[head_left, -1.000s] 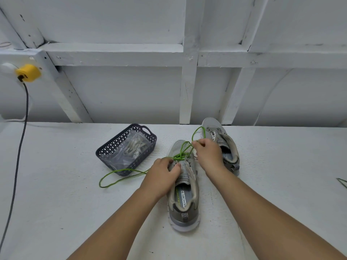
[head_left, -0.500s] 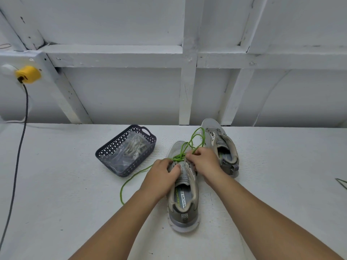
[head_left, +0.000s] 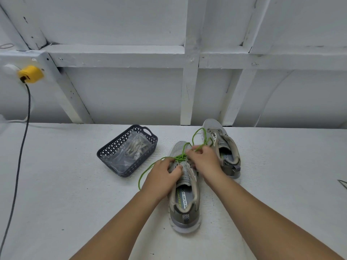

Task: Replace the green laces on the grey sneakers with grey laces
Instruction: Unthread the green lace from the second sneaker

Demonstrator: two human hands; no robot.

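Two grey sneakers stand on the white table. The near sneaker points away from me, and a green lace is threaded through its front eyelets. My left hand grips this sneaker's left side by the eyelets. My right hand pinches the green lace above the tongue; a loop of it arches toward the far sneaker, which shows no lace. One free end trails left over the table. A clear bag of grey laces lies in a dark basket.
A yellow plug sits in a wall socket at the left, its dark cable hanging down across the table's left side. White wooden framing runs behind the table. A thin dark object shows at the right edge.
The free green lace end has been drawn in toward the sneaker from the left. My right hand has moved back toward the tongue and keeps pinching the lace.
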